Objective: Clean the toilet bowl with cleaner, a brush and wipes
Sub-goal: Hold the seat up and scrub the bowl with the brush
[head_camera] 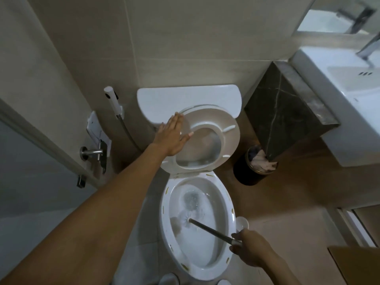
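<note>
The left arm runs from the lower left corner of the frame up toward the centre, bare and nearly straight. The left hand (173,136) sits just above the middle, back of the hand up, its fingers (177,120) straight and close together, the thumb spread out to the right. The right forearm enters from the lower right edge, angled up and left. The right hand (249,247) lies at lower right, its fingers curled closed in a grip.

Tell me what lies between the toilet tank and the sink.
In the head view, a dark marble-patterned counter end fills the stretch between toilet tank and sink.
</note>
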